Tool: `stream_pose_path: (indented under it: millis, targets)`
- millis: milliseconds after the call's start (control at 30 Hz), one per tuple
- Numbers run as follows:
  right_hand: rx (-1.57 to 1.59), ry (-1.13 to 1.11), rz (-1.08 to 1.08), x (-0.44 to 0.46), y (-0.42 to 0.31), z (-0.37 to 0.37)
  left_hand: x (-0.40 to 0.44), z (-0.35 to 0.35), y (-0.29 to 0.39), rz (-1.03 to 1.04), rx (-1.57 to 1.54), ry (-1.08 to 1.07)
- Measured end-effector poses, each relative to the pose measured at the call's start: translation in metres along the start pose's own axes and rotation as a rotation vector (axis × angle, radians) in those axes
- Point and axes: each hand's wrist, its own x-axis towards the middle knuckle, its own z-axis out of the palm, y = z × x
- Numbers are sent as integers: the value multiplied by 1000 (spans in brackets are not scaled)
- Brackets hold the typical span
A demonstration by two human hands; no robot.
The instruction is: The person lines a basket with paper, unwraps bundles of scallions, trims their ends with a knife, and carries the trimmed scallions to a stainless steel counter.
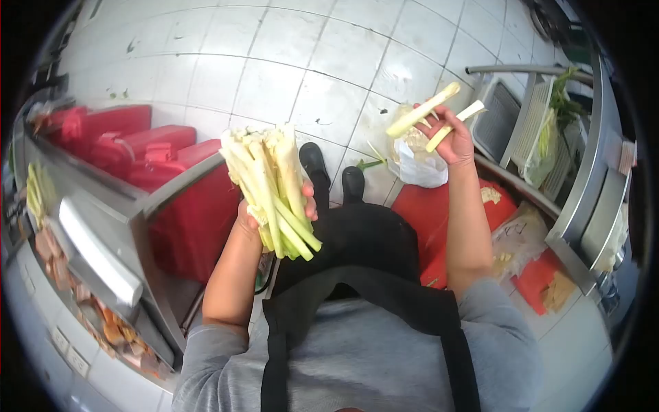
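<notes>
My left hand (248, 214) is wrapped round a thick bunch of pale green celery stalks (264, 185), their whitish cut ends pointing away from me. Part of the palm is hidden behind the bunch. Off to the right, my right hand (456, 145) holds two separate celery pieces, one longer stalk (422, 110) and one shorter stalk (456, 126), between its fingers. Under that hand a white plastic bag (420, 168) with pale contents stands on the floor by a red surface (429, 226).
Red plastic containers (168, 151) stand at the left near a metal counter (130, 233). At the right, a metal rack (576, 199) carries grey crates (498, 117) and bagged greens (546, 144). A clear bag (518, 237) lies lower right. Scraps dot the tiled floor (274, 82).
</notes>
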Motion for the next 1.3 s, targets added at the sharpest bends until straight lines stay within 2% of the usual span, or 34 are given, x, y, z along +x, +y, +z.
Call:
stream_pose_path:
  millis: [67, 100, 167, 200, 300, 433, 533, 567, 633, 700, 733, 800, 900, 1000, 1067, 1133, 1200, 1233, 1300]
  targets:
    - [125, -17, -80, -6, -1, -16, 13, -19, -2, -79, -13, 2]
    - [46, 179, -89, -9, 3, -25, 19, -30, -5, -110, -21, 2]
    - [-15, 196, -68, -10, 21, -50, 30, -54, -13, -191, -4, 1]
    - [-56, 331, -46, -8, 35, -52, 35, -62, -15, -238, 5, 20]
    - [52, 432, 188, -9, 103, -146, 41, -98, -25, -349, 19, 86]
    - [201, 931, 402, -2, 227, -254, 52, -150, -36, -418, 27, 127]
    - [-983, 1049, 601, 6, 296, -320, 46, -188, -37, -476, 41, 233]
    - [-1225, 979, 559, 12, 306, -332, 45, -203, -36, -467, 49, 193]
    - [-1694, 792, 458, 28, 314, -355, 39, -223, -34, -487, 60, 265]
    - [-1733, 738, 605, 53, 317, -396, 35, -243, -35, -466, 50, 287]
    - [-1897, 642, 690, 64, 317, -413, 34, -255, -35, -462, 62, 268]
    - [-2014, 567, 794, 81, 320, -442, 29, -267, -36, -435, 101, 284]
    - [-1881, 691, 777, 83, 337, -460, 24, -271, -38, -428, 113, 341]
    - [-1759, 856, 543, 70, 331, -432, 30, -265, -38, -456, 95, 309]
    - [-1659, 745, 424, 52, 314, -385, 37, -252, -38, -470, 84, 281]
    - [-1221, 781, 529, 33, 280, -317, 36, -235, -38, -484, 19, 266]
    - [-934, 777, 483, 9, 217, -211, 49, -192, -39, -431, -32, 243]
    - [-452, 676, 249, -15, 215, -200, 57, -172, -34, -453, -16, 205]
    - [-170, 636, 336, -37, 132, -65, 56, -137, -27, -442, -1, 261]
